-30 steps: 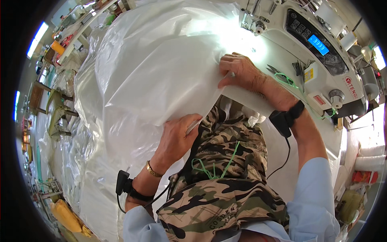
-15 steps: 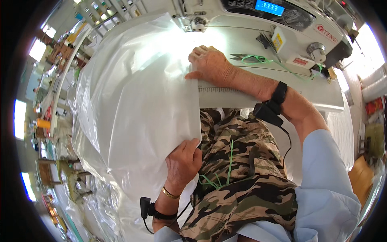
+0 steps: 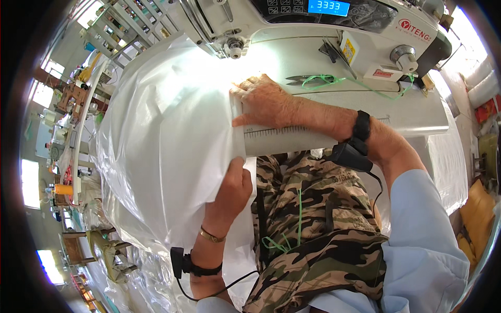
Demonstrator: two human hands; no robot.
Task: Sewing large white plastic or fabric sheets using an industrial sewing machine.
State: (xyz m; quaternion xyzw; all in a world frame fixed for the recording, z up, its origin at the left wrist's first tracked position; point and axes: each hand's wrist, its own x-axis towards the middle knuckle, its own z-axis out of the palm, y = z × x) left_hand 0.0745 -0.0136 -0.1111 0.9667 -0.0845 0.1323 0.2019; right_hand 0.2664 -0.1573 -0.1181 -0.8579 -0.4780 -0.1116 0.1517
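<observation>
The left hand's fingers are pinching the near end of a white plastic sheet's (image 3: 167,135) right edge, while the right hand (image 3: 267,103) is lying spread on that edge higher up, gripping or merely pressing, one cannot tell. Probably light, limp and slippery, the glossy film is calling for holds along its edge; outward, it is billowing in soft creases left of a hard, smooth sewing machine (image 3: 407,41).
</observation>
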